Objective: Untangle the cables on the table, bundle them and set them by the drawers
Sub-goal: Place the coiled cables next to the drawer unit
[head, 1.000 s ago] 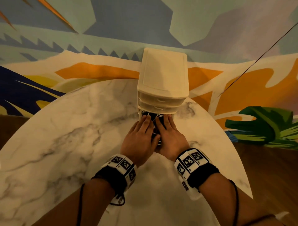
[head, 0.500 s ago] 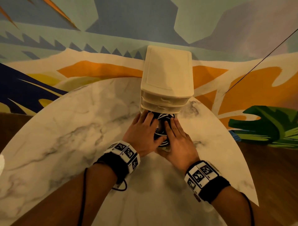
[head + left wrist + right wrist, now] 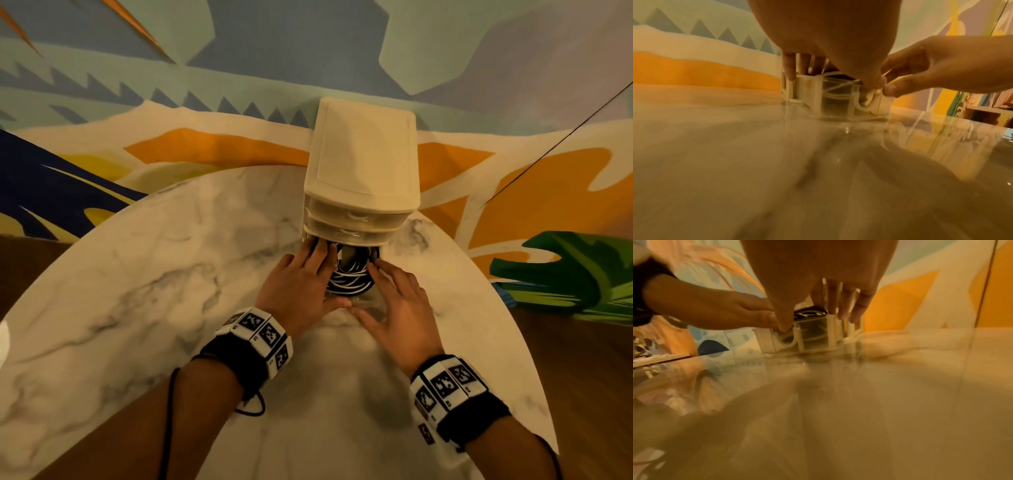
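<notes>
Item: coiled black-and-white cables, bundled, lying in the pulled-out bottom drawer of the cream drawers, directly between the two grips; the left hand has straight fingers over the drawer's left edge and thumb at its front, and the right hand has fingers spread along the right edge, neither closed round anything. Status, as judged: untangling and bundling look done, placement nearly so, with releasing the drawer left. Setting: round marble-patterned desk beneath the grips, bright painted mural wall beyond them, wood floor to the right.

No readable text; wristbands carry only coded square markers
</notes>
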